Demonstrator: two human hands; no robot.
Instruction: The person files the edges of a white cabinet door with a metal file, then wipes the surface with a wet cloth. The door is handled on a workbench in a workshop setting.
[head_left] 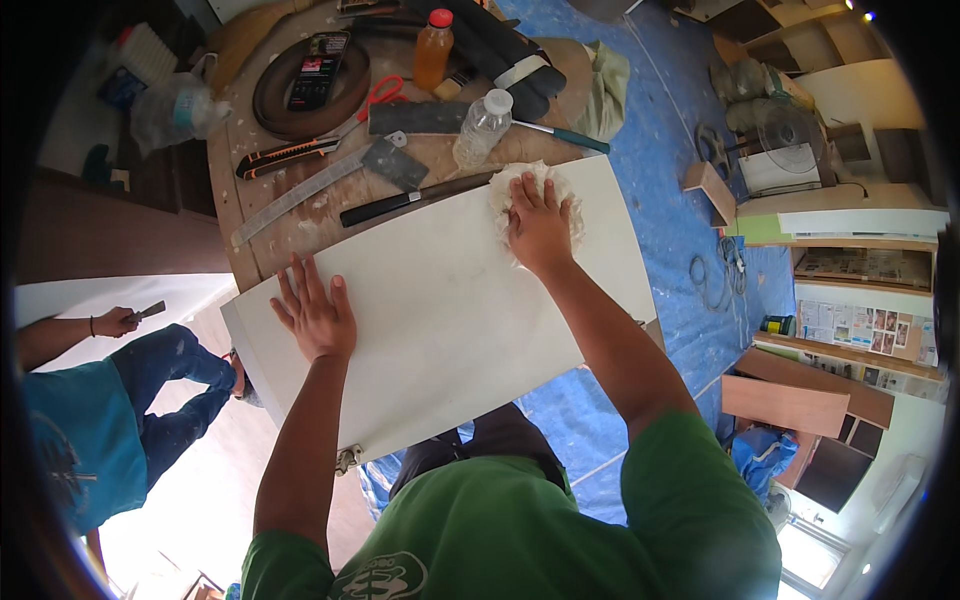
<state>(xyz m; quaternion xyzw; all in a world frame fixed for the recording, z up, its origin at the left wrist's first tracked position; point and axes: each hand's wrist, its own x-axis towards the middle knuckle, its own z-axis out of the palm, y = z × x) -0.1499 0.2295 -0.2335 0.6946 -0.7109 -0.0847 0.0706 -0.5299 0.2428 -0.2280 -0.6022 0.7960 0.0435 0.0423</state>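
Note:
A white cabinet door [430, 290] lies flat across the workbench in front of me, with a metal hinge [348, 458] on its near edge. My left hand [318, 315] rests flat near the door's left end, fingers spread, holding nothing. Toward the far right corner, my right hand [541, 225] presses a crumpled cream cloth [508, 205] against the surface. The cloth bulges out around my fingers, and its underside is hidden. Just beyond the far edge lie a black-handled knife [380, 208] and a grey scraper blade [395, 165].
The workbench [240, 200] also bears a clear bottle [483, 130], an orange-filled bottle [433, 50], a utility knife [288, 157], red scissors [383, 92], a steel ruler [300, 195] and a phone [319, 70] on coiled edging. Another person [90, 420] holds a scraper at left. Blue sheeting [640, 120] covers the floor.

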